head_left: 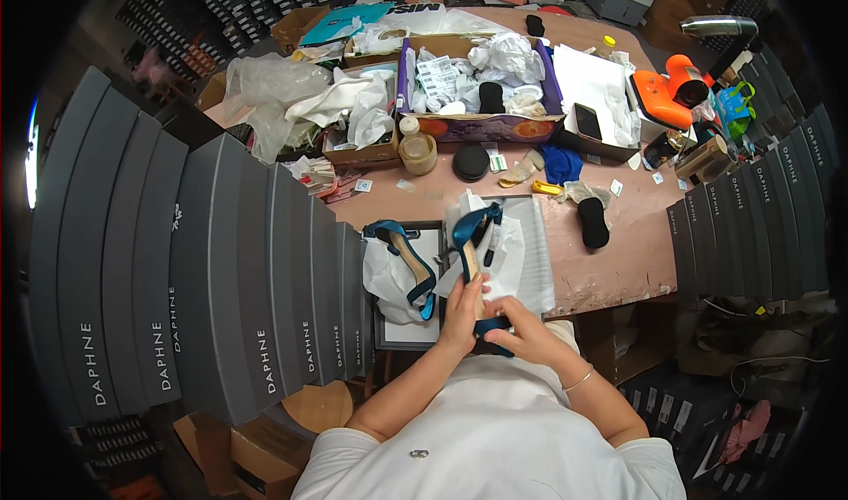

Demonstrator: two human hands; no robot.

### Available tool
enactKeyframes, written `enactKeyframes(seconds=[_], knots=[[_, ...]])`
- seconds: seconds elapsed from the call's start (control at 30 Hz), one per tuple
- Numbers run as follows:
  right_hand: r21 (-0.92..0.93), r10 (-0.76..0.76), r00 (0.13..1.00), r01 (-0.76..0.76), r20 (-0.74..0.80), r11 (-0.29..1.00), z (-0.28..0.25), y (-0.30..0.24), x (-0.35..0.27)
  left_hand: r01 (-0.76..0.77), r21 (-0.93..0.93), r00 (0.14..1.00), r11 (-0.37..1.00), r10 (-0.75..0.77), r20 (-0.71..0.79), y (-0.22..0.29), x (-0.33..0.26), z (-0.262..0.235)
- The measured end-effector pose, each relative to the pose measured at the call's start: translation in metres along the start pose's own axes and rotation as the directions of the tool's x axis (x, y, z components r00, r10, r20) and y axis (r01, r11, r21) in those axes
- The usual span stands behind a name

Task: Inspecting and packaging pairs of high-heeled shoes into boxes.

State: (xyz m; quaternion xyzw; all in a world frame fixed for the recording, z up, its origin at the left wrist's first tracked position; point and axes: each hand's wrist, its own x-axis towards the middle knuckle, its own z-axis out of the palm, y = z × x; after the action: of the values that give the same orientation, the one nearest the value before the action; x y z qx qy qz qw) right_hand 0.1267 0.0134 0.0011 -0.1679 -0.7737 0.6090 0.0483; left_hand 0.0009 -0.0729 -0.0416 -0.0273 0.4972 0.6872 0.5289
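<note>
- Head view: far left, I get tall stacked grey shoeboxes (pixel 238 279).
- Next, loose teal sandal (pixel 413 261) on crumpled white paper (pixel 382 266) in an open box (pixel 411 344); no fingers on it, left hand is nearer.
- Left hand (pixel 459 316): fingers closed around the sole's left side; I can't see the fingertips underneath.
- Held sandal (pixel 471 268): in the fingers, between both hands; long axis points away from the white shirt (pixel 495 420), leaning slightly left, ankle strap (pixel 464 226) far, toe strap (pixel 492 325) near.
- Right hand (pixel 528 334): at the toe end, thumb and fingers nearly together on the strap; grip partly hidden from me.
- Further right, I log a black sponge-like pad (pixel 594 223) on the table (pixel 627 270), well apart from both hands.
</note>
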Motion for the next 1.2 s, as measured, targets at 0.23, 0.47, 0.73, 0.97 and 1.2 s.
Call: enactKeyframes(seconds=[0.23, 0.47, 0.73, 0.97, 1.2], knots=[[0.79, 0.244, 0.961, -0.05, -0.128, 0.611, -0.039, 0.031, 0.018, -0.323, 0.117, 0.938, 0.939, 0.3, 0.176, 0.043, 0.032, -0.043], [0.912, 0.262, 0.961, -0.028, -0.088, 0.41, -0.057, 0.042, 0.011, 0.079, 0.574, 0.928, 0.815, 0.15, -0.34, 0.022, 0.117, -0.155], [0.942, 0.331, 0.937, -0.005, -0.113, 0.336, -0.045, 0.046, 0.011, -0.086, 0.302, 0.994, 0.95, 0.102, -0.04, 0.055, 0.063, -0.117], [0.943, 0.203, 0.977, -0.125, 0.063, 0.31, -0.024, 0.014, 0.031, 0.239, -0.11, 0.882, 0.965, -0.168, 0.44, 0.075, -0.004, -0.052], [0.895, 0.311, 0.95, -0.129, -0.012, 0.427, -0.014, 0.007, 0.036, -0.325, 0.942, 0.794, 0.086, 0.566, 0.223, 0.093, 0.004, -0.097]])
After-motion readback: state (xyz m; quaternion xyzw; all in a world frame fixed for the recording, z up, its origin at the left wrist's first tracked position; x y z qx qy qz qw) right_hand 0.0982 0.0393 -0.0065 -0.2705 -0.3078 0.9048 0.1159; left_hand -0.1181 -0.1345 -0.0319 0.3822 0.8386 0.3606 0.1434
